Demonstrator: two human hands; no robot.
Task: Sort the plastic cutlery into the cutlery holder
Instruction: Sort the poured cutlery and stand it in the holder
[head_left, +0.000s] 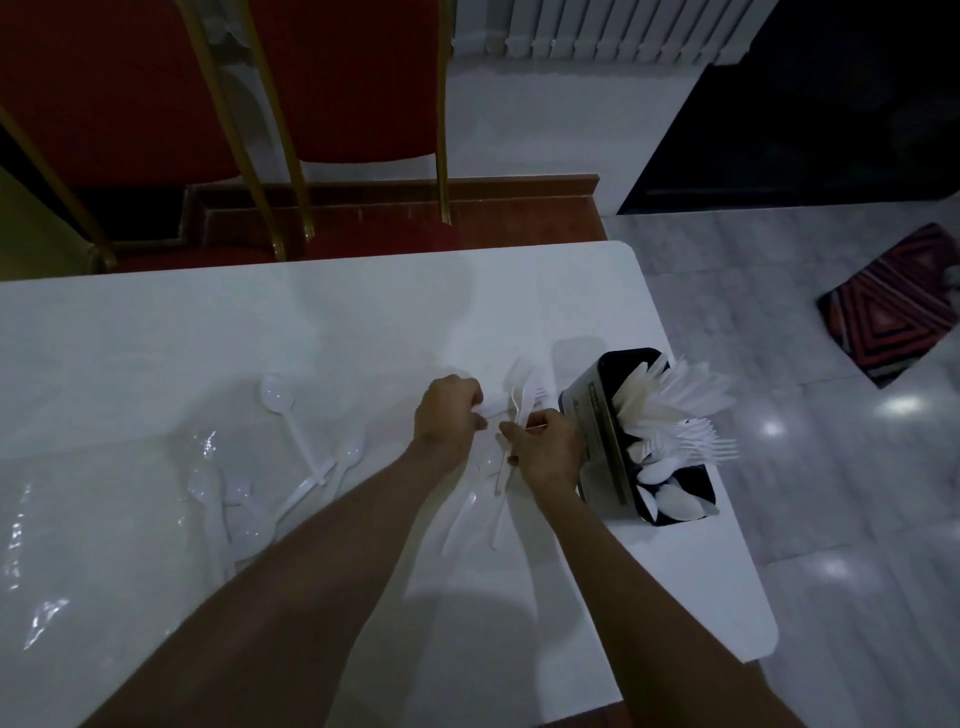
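Left hand (449, 415) and right hand (545, 449) hold white cutlery (521, 387) beside one holder (589, 421).

Dim, bluish light; overhead lamps glare off the floor (831, 467) and table (260, 322), soft shadows, edges bent by wide-angle distortion.

Under your fingers (514, 434) lies the glossy white rectangular table (260, 322). Far left of them, note the crumpled clear plastic wrapping (41, 545) on its surface. Beyond them stand two red upholstered chairs with gold metal frames (358, 78). Well right of them, a red-and-black striped mat (898, 301) lies on the grey tiled floor (753, 270).
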